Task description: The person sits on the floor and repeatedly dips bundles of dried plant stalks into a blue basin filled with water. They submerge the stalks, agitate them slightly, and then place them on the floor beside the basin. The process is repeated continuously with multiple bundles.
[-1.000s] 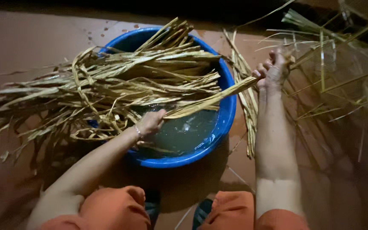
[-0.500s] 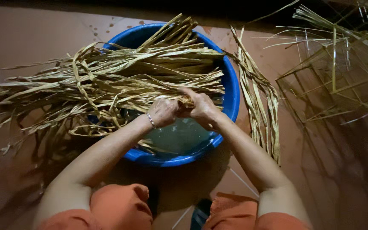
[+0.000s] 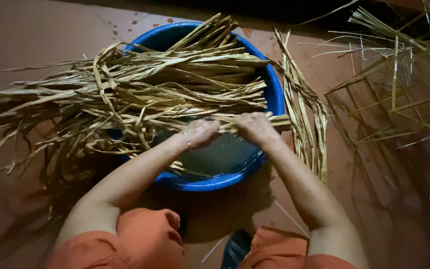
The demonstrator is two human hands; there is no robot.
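A single flattened dry leaf strip (image 3: 255, 124) is stretched level between the two hands, above the water in the blue basin (image 3: 274, 94). The left hand (image 3: 202, 133) is closed in a fist around one end of it, a thin bracelet showing at the wrist; the right hand (image 3: 256, 127) is closed over the strip close beside the left, knuckles up, and a short tail of the strip sticks out past it toward the basin's rim. Directly beyond both fists, and touching the held strip, lies the big bundle of dry leaves (image 3: 140, 97), laid across the basin and spilling far out past the left hand onto the reddish tiled floor (image 3: 31, 45); it crowds the far side of the grip and covers most of the basin's opening. Below the hands the murky water (image 3: 225, 157) is open. Out past the right hand, just outside the rim, a smaller sheaf of strips (image 3: 304, 119) lies on the floor, and farther the same way loose stalks and a frame of straight stems (image 3: 399, 99) spread out. The person's orange-clad knees (image 3: 150, 239) are on the near side of the basin.
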